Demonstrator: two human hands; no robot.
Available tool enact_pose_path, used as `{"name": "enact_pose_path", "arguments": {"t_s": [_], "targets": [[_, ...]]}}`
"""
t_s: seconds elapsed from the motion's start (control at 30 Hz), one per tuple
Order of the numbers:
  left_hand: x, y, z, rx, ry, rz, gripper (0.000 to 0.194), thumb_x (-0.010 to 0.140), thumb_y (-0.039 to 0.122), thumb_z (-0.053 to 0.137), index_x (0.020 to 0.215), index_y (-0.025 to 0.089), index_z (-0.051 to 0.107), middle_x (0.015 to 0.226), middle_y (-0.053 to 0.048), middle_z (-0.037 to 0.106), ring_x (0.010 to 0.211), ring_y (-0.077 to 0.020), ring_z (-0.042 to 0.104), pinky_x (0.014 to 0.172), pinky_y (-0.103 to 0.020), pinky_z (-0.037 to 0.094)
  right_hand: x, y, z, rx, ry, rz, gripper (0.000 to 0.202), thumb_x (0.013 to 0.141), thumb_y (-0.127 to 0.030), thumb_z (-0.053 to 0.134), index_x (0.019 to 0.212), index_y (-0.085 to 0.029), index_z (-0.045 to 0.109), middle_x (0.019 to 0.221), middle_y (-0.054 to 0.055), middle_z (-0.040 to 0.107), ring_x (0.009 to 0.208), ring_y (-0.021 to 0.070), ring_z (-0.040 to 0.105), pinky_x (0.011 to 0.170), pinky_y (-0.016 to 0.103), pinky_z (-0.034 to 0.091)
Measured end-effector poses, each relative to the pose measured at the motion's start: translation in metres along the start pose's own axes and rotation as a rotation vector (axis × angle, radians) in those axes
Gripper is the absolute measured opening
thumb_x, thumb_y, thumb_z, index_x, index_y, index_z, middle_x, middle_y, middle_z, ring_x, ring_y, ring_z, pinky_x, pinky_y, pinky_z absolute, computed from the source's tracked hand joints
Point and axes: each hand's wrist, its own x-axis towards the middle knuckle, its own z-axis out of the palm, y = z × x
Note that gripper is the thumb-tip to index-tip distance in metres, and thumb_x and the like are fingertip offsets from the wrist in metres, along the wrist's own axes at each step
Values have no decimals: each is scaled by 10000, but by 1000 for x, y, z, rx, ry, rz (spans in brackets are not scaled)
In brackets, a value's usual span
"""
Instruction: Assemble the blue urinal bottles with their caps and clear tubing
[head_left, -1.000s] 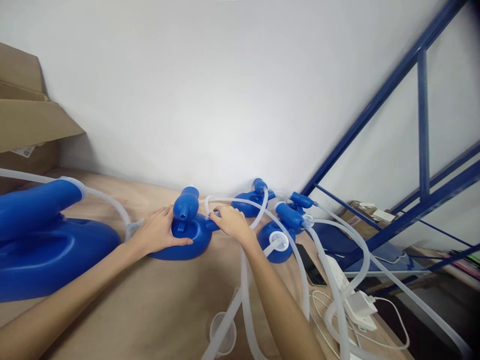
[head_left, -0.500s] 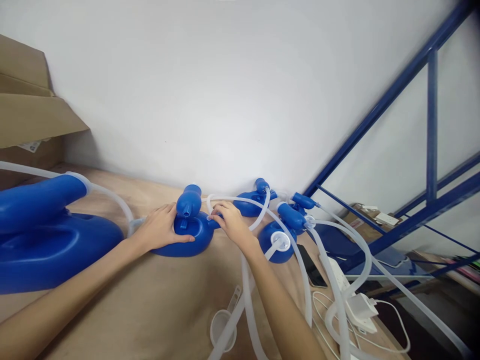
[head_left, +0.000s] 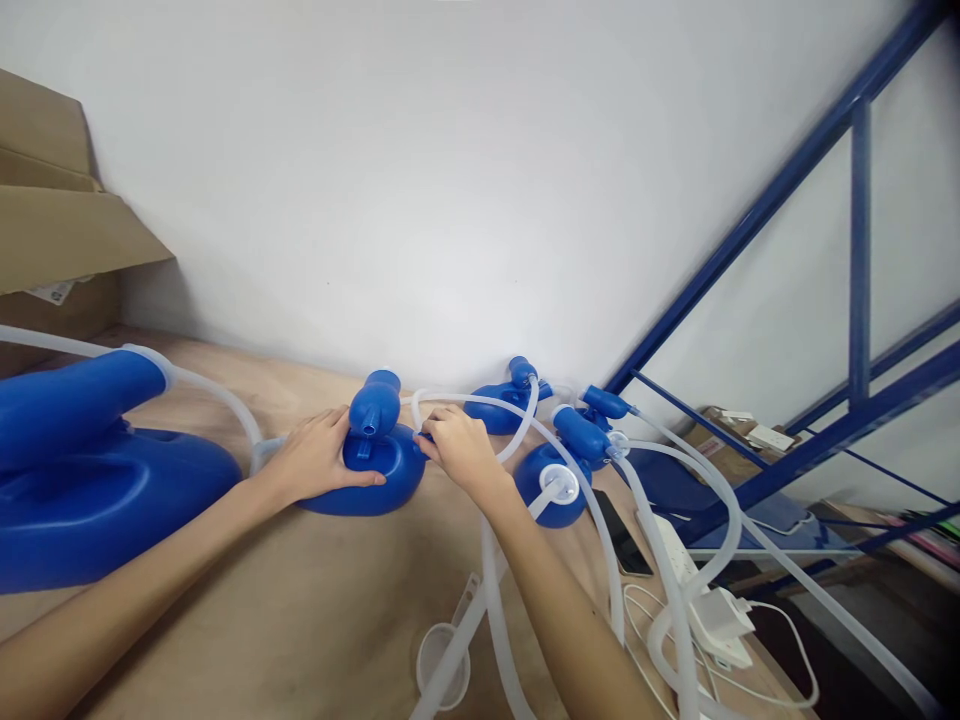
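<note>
A blue plastic bottle (head_left: 394, 470) with a bulbous neck lies on the wooden tabletop. Around its left side my left hand (head_left: 319, 460) is wrapped, the thumb along its front. My right hand (head_left: 457, 445) is closed in a pinch at the bottle's right end, where a small blue part (head_left: 424, 437) shows at the fingertips; the rest of it is hidden. Behind this hand runs a thin translucent tube (head_left: 450, 396). A larger blue bottle (head_left: 120, 500) is at the left, with a tube at its neck.
More blue bottles (head_left: 555, 490) with translucent tubes stand at the right. A phone (head_left: 621, 532), a white power strip (head_left: 720, 630) and a strainer-like cup (head_left: 442, 665) are on the tabletop (head_left: 300, 620). A cardboard box (head_left: 67, 235) is at left, a blue metal frame (head_left: 860, 250) at right.
My right hand's fingers have drawn closer together at the bottle's right end, and the hand has turned slightly. My left hand keeps its hold. The view has shifted very slightly.
</note>
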Motion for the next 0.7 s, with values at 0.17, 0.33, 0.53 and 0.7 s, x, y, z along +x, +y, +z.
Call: {"name": "enact_pose_path", "arguments": {"t_s": [0.17,0.33,0.53,0.7], "targets": [[0,-1,1,-7,3,16,879,656,801,709,1298,212,596,1247,-163,710,1169,-443,651,978,-526,519,10,-8,-2,55,-34,138,128,941,-294,671,941,-223,779,1030,126,765,1014,298,714,819,361,527],[0,-1,-1,11,-20,30,919,680,795,703,1342,173,568,1267,-192,699,1167,-450,649,994,-534,510,17,-15,-10,-37,-94,39,174,955,-192,601,981,-180,773,1066,190,755,1043,349,712,827,407,532],[0,3,-4,7,-15,6,884,661,801,705,1281,178,607,1228,-179,718,1141,-448,663,967,-524,529,5,2,-7,180,-61,7,180,1004,-304,596,1077,-271,757,1159,71,741,1115,246,684,901,330,511],[0,4,-3,10,-12,10,874,660,805,701,1251,165,624,1178,-179,725,1095,-442,676,955,-531,530,1,-1,1,180,-16,34,216,1012,-254,556,1082,-249,761,1159,86,739,1140,241,666,953,339,497]]}}
